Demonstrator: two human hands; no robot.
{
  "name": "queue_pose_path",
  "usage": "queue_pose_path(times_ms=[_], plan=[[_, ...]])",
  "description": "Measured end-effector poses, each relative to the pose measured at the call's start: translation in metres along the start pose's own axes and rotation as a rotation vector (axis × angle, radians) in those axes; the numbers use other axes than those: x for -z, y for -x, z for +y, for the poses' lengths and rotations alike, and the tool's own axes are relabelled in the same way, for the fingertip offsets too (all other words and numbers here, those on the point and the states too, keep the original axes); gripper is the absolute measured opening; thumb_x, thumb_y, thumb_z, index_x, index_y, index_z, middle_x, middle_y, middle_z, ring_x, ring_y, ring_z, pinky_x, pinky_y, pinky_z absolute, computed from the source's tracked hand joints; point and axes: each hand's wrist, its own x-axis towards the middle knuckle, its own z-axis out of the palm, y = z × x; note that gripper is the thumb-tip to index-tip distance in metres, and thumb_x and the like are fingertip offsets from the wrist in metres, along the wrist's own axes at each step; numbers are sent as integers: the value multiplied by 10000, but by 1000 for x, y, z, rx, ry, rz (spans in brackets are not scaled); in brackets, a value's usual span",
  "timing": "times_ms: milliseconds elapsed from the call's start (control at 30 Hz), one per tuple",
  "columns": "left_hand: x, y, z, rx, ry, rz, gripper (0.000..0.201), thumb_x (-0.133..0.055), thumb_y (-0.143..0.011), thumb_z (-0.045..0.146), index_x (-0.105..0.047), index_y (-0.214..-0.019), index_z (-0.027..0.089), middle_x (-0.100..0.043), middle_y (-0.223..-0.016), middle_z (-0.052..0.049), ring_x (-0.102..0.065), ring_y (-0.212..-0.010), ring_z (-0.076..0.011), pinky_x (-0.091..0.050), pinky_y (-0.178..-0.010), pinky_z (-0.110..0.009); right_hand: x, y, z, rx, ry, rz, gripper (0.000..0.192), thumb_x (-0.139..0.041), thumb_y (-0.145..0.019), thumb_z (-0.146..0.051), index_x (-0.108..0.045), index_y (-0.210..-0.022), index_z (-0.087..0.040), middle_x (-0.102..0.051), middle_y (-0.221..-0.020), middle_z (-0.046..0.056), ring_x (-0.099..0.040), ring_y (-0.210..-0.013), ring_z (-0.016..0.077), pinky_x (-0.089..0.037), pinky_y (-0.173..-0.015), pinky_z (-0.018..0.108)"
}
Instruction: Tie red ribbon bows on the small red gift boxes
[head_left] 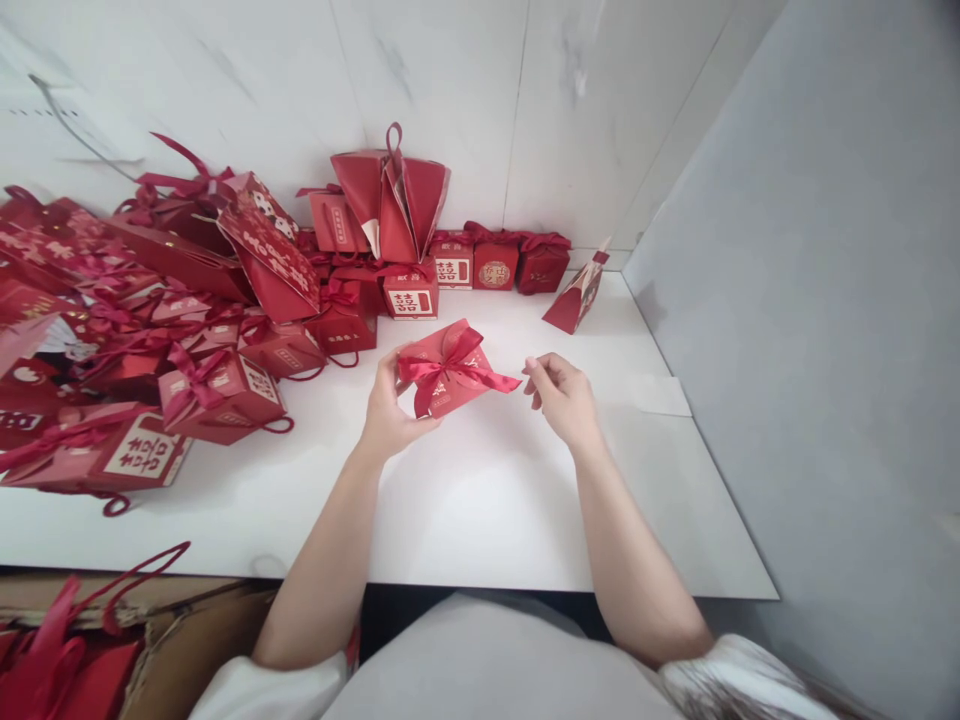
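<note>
- left side is sporting a loose white short fabric sleeve, which is ending around the elbow and looking kinda rumpled
- right side is getting a matching white short fabric sleeve, bunching into soft folds
- pale grey smooth cloth front is covering the torso, can't tell if that's an apron or a top tbh
- blurry thin dark strands are running over the right sleeve, could be hair or a print
- both forearms are showing bare
</note>
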Motion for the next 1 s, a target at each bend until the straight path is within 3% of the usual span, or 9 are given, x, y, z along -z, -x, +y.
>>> queue_pose_path(times_ms=[100,167,233,333,433,633,767,900,1000], plan=[[3,0,3,16,-4,-42,1030,-851,-545,192,-325,-1429,249,-476,-1384,-129,-537,-1244,-306,-507,-1029,-493,-5,1,-1,39,-142,-101,426,-545,-862,-625,-618,-1004,-230,-714,-977,68,-675,-842,192,-534,-660,286],[4,0,8,47,-19,-98,998,-829,-564,186,-335,-1429,253,-459,-1408,-126,-511,-1274,-312,-507,-1031,-495,-11,5,-3,73,-242,-198,456,-558,-865,-612,-584,-1138,-248,-661,-1213,93,-639,-1089,219,-539,-856,346],[3,0,13,72,-43,-164,964,-806,-587,186,-341,-1428,259,-444,-1428,-122,-492,-1297,-315,-505,-1035,-504,-18,9,-4,75,-284,-266,523,-611,-846,-584,-520,-1250,-264,-590,-1343,104,-578,-1215,232,-497,-978,387],[0,1,19,69,-64,-223,938,-787,-606,181,-344,-1429,263,-441,-1432,-118,-483,-1307,-311,-492,-1050,-515,-29,12,-2,59,-255,-259,627,-696,-799,-531,-461,-1312,-260,-551,-1386,117,-559,-1238,248,-487,-1006,409],[-2,1,20,64,-62,-227,931,-780,-610,174,-345,-1428,259,-441,-1431,-121,-482,-1309,-309,-484,-1057,-519,-35,10,5,76,-245,-238,589,-703,-795,-492,-479,-1282,-250,-550,-1379,111,-560,-1225,252,-482,-1013,416],[0,0,16,99,-10,-201,925,-785,-618,195,-339,-1425,257,-419,-1456,-130,-452,-1341,-315,-476,-1061,-509,-29,3,10,5,-397,-317,486,-655,-799,-399,-509,-1240,-258,-563,-1373,90,-547,-1252,260,-428,-1069,467],[2,-1,9,82,72,-168,972,-822,-625,262,-306,-1448,252,-419,-1456,-152,-452,-1346,-332,-502,-1032,-492,-23,1,6,-50,-438,-296,487,-602,-802,-347,-499,-1272,-269,-598,-1345,90,-570,-1228,273,-433,-1054,501],[5,-3,4,88,147,-150,1117,-820,-681,351,-110,-1540,271,-352,-1514,-183,-436,-1369,-332,-515,-1016,-463,-17,2,5,90,-376,-294,524,-508,-893,-415,-411,-1398,-314,-482,-1468,80,-462,-1348,270,-395,-1087,519],[12,-3,3,89,177,-168,1169,-833,-670,388,-68,-1549,305,-346,-1522,-179,-460,-1353,-331,-517,-1010,-452,-13,3,7,296,-235,-425,765,-609,-865,-479,-214,-1512,-381,-244,-1611,27,-236,-1483,262,-275,-1166,533]])
